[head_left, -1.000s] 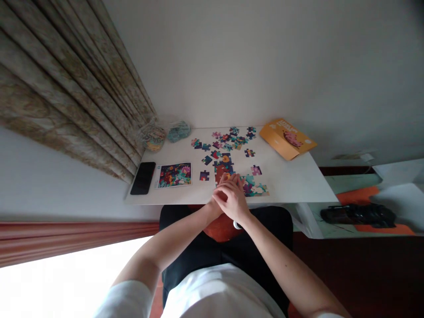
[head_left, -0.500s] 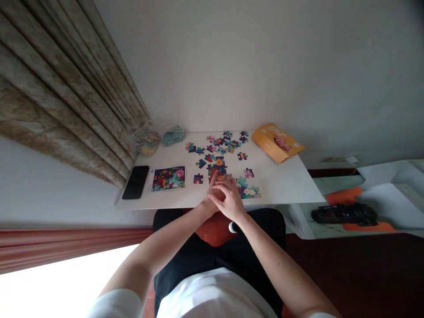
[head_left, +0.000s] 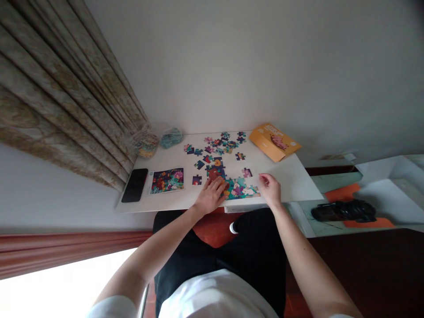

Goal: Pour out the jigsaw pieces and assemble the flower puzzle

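Note:
My left hand [head_left: 209, 194] lies flat over the left part of a partly joined jigsaw puzzle [head_left: 240, 190], its fingers stretched out and covering some of the pieces. White rabbits and teal ground show on the joined part. To the right of it, my right hand [head_left: 270, 190] is held with curled fingers by the puzzle's right end; whatever they hold, if anything, is hidden. A pink puzzle piece [head_left: 247, 172] lies between the two hands, a little farther back. Left of the puzzle is a single dark piece [head_left: 197, 180]. Several loose pieces [head_left: 228, 144] are heaped toward the back.
A printed picture card [head_left: 167, 181] and a black phone [head_left: 134, 185] lie at the left of the white table [head_left: 294, 185]. Plastic bags [head_left: 145, 145] stand behind them near the curtain [head_left: 66, 79]. An orange box [head_left: 274, 142] sits at the back right. A black camera [head_left: 344, 212] rests beyond the table.
My hands were together over the puzzle and have come apart. The right hand has moved right to the puzzle's end; the left has settled flat on the puzzle, uncovering the rabbit part.

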`<move>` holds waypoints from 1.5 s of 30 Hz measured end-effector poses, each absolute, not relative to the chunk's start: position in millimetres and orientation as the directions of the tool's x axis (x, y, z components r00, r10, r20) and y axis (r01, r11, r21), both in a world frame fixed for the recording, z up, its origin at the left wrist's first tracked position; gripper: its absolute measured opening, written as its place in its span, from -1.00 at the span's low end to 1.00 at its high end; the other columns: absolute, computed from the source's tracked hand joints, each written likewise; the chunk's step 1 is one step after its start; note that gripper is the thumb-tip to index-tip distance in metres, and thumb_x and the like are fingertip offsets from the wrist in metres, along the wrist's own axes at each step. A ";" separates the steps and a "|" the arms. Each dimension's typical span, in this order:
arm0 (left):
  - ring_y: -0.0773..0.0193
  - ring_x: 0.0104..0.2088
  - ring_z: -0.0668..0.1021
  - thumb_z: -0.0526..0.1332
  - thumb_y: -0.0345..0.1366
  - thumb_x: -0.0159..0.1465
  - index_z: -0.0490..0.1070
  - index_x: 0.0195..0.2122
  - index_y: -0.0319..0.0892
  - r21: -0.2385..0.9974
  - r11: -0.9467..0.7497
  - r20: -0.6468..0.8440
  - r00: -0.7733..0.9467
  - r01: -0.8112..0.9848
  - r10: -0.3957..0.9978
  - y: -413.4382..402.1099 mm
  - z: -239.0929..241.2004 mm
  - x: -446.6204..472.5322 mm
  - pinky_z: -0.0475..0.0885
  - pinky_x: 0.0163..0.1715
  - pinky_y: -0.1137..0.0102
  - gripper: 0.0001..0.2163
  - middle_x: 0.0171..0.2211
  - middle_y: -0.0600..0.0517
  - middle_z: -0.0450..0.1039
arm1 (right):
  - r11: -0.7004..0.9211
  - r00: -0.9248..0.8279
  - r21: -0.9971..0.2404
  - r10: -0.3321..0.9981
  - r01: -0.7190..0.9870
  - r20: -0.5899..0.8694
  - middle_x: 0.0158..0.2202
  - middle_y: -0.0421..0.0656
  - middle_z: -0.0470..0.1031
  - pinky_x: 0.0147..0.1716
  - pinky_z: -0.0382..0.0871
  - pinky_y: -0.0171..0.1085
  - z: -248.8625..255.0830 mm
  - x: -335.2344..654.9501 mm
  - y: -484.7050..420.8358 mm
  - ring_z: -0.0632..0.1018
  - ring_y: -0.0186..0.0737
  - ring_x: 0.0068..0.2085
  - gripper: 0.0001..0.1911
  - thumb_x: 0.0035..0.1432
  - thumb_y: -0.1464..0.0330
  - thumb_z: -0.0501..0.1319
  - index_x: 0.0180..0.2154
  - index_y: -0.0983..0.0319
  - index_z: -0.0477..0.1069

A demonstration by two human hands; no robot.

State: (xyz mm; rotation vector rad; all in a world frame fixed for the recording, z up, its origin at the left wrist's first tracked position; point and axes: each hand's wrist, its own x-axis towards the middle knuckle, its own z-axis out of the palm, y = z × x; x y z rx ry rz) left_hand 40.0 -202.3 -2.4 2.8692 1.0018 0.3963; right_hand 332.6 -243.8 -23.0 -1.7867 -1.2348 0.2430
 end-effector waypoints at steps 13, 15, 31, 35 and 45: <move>-0.04 0.42 0.29 0.06 0.14 0.46 0.26 0.40 -0.13 0.197 -0.800 0.188 0.779 0.567 0.598 -195.2 -12.0 49.4 -0.01 0.47 -0.08 -0.37 0.41 -0.16 0.25 | -0.084 0.287 -0.579 0.920 0.811 0.268 -0.13 0.06 0.61 -0.08 0.43 -0.09 -24.8 329.9 -232.2 0.57 -0.01 -0.17 -0.50 0.34 0.01 0.10 -0.02 0.26 0.54; -0.06 0.42 0.28 0.07 0.17 0.44 0.27 0.40 -0.14 0.205 -0.794 0.176 0.776 0.572 0.605 -196.1 -11.1 49.1 0.01 0.46 -0.09 -0.35 0.42 -0.16 0.24 | -0.121 0.273 -0.486 0.928 0.865 0.253 -0.02 0.08 0.58 -0.04 0.40 -0.07 -19.4 323.5 -222.8 0.55 0.05 -0.04 -0.49 0.34 0.02 0.14 0.06 0.25 0.51; -0.05 0.40 0.32 0.12 0.16 0.42 0.33 0.36 -0.14 0.243 -0.777 0.192 0.756 0.582 0.626 -197.7 -7.5 50.4 0.09 0.44 -0.04 -0.38 0.38 -0.15 0.30 | -0.238 0.279 -0.362 0.958 0.901 0.064 0.06 0.02 0.56 0.00 0.40 -0.09 -2.7 330.2 -143.4 0.52 0.04 0.07 -0.65 0.35 0.23 0.19 0.09 0.16 0.55; -0.05 0.37 0.35 0.15 0.17 0.40 0.35 0.34 -0.14 0.256 -0.773 0.194 0.752 0.581 0.630 -197.5 -5.1 51.6 0.11 0.43 -0.04 -0.38 0.36 -0.14 0.34 | -0.228 0.272 -0.424 0.961 0.876 0.043 0.00 0.00 0.57 -0.01 0.43 -0.11 -2.6 324.2 -120.1 0.56 0.00 0.01 -0.63 0.27 0.25 0.26 0.08 0.15 0.55; -0.07 0.37 0.34 0.16 0.16 0.40 0.37 0.33 -0.13 0.299 -0.762 0.175 0.752 0.574 0.635 -197.1 -2.3 50.1 0.08 0.44 -0.06 -0.39 0.36 -0.12 0.33 | -0.139 0.193 -0.386 0.976 0.912 0.105 0.16 0.07 0.49 0.07 0.39 0.03 12.5 267.1 -83.7 0.46 0.17 0.16 -0.58 0.31 0.21 0.25 0.15 0.16 0.49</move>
